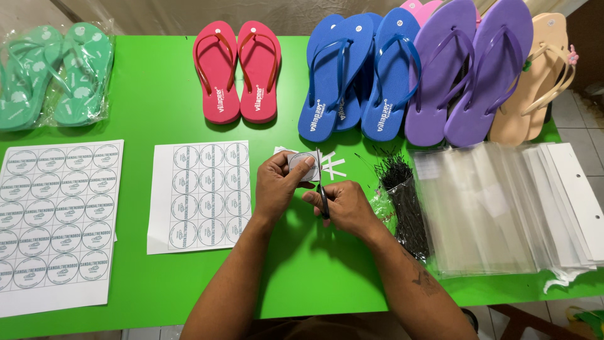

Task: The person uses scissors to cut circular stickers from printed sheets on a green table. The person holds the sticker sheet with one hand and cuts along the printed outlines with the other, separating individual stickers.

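Overhead, head view only. Green table [157,113]. Far left: green flip-flops in a clear plastic bag [53,72], toes pointing away. Along the far edge, unbagged: red pair [237,69], blue pair [358,72], purple pair [469,69], beige pair [535,79], pink pair [420,7] mostly hidden behind the blue and purple.

Two white sticker sheets with rows of round grey-ringed labels: large sheet [56,220] at left, smaller sheet [201,195] near centre, right column partly cut away. White paper scraps [333,165] lie just beyond the hands. Right of the hands: bundle of thin black ties [406,204] in a clear wrapper, long axis running near to far. Further right: stack of clear flat bags [484,208], white header cards [569,195] beside it.

Left hand [277,186], mid-table above the green surface: thumb and fingertips pinch a cut-out round label [301,160], its face toward the camera. Right hand [343,204] just beside it, fingers curled tight around black-handled scissors [322,192]. Scissors' long axis runs near to far, blades pointing away, tip at the label's right edge. Can't tell how far the blades are apart.
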